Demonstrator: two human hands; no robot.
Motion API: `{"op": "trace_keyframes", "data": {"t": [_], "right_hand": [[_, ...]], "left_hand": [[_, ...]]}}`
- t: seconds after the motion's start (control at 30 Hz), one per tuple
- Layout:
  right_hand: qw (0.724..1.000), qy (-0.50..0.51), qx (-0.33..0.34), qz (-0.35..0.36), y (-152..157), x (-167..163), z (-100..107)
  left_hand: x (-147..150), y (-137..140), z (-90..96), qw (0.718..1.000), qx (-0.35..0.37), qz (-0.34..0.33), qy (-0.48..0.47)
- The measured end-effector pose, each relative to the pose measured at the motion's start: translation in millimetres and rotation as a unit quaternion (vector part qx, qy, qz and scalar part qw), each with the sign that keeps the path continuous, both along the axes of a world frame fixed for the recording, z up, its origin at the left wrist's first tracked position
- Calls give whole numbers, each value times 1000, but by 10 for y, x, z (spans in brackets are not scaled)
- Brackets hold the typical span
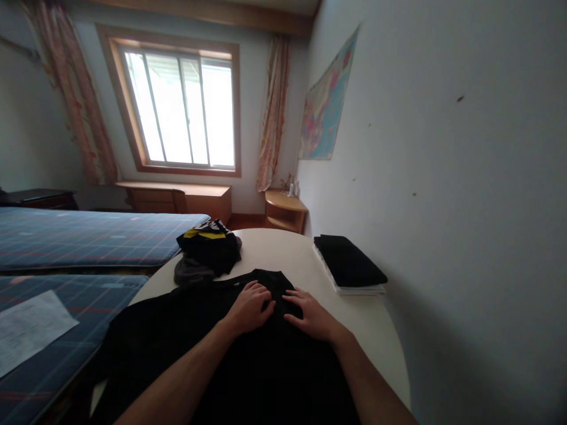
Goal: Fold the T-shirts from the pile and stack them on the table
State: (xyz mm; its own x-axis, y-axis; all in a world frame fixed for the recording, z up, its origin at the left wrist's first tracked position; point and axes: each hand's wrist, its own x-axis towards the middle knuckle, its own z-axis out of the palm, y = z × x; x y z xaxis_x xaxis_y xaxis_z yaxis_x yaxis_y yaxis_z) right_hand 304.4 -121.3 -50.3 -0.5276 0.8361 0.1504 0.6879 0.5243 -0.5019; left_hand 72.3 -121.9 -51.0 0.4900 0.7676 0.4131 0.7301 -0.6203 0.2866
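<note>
Head view: a black garment (274, 372) lay spread over the pale table (274, 243), lower left to centre of the frame.
Left hand (250, 308): on the garment, fingers loosely bent; whether they pinched it could not be told.
Right hand (312, 314): just beside, fingers spread open.
Garment feel: probably light, soft, limp, not fragile.
Garment hold: likely best by its far edge, hands apart.

Matt black cloth garment (177, 324); smooth tabletop (270, 245).
</note>
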Motion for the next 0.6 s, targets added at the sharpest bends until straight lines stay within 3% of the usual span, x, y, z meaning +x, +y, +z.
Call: {"op": "trace_keyframes", "data": {"t": [0.17, 0.3, 0.4, 0.5, 0.6], "right_hand": [[999, -10, 2, -34, -6, -31, 6], [999, -22, -33, 15, -21, -23, 20], [999, 24, -23, 24, -20, -7, 67], [996, 69, 6, -56, 17, 40, 103], [990, 40, 4, -132, 66, 108, 98]], "left_hand": [[11, -15, 2, 1000, -6, -4, -3], [10, -16, -28, 999, -25, -11, 17], [12, -12, -31, 999, -29, 19, 21], [-2, 11, -76, 999, -32, 34, 22], [-30, 51, -159, 998, -53, 26, 35]]}}
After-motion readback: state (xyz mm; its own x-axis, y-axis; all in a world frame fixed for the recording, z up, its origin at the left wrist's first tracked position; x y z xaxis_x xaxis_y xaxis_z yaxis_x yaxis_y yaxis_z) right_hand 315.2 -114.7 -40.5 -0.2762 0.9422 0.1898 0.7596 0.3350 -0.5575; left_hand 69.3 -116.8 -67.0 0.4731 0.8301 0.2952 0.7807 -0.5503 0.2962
